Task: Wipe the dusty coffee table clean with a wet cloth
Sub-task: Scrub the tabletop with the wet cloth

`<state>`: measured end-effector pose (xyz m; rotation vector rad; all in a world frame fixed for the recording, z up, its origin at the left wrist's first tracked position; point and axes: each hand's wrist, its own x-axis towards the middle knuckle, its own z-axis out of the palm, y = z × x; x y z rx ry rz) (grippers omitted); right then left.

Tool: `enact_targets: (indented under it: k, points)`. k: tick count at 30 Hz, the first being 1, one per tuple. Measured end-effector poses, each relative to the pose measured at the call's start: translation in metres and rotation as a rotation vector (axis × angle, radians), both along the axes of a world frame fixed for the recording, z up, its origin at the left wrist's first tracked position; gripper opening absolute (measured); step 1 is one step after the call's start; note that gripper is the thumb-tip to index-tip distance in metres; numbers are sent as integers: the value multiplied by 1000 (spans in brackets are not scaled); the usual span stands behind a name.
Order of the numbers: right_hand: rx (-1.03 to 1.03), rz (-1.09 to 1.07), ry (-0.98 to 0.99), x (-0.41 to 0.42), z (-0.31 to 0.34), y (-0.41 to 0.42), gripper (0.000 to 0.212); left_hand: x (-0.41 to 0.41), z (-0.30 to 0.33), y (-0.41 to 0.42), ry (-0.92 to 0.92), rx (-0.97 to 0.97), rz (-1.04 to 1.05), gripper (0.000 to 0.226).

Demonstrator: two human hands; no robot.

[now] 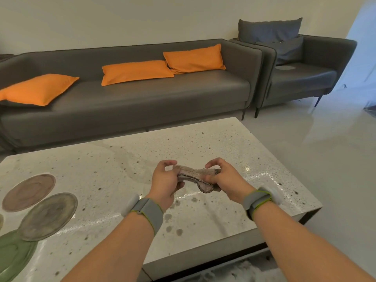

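Left hand (165,181): fingers curled, gripping your cloth (198,177).
Right hand (222,178): fingers curled, gripping its other end.
Forearms: both extended forward.

The cloth's (198,177) ends are hidden inside both hands. The green mat (14,255) and the bench (203,143) are cut off at the left edge.

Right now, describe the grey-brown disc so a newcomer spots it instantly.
Start at the speckled coffee table and go to its left end, where three round discs lie. The grey-brown disc is the middle one, overlapping the green disc, nearer than the reddish-brown disc.
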<state>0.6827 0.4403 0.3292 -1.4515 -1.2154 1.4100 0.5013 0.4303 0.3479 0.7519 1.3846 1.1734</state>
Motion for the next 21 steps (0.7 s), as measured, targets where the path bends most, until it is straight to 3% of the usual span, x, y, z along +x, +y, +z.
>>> enact_targets:
  k: [3,8,12,14,21]
  points:
    - [-32,-90,-111,5,-5,5,34,4,-7,-6,177,59,-124,30]
    - [124,-230,-383,11,-24,2,27,30,-18,-8,348,103,-255,35]
    - [46,-232,-47,11,-34,-6,20,66,-27,-5,472,194,-176,46]
    - [7,-202,71,14,-36,-9,27,90,-36,-5,484,251,-202,49]
    - [7,-339,135,80,-39,-11,22,137,-56,-14,409,299,-400,54]
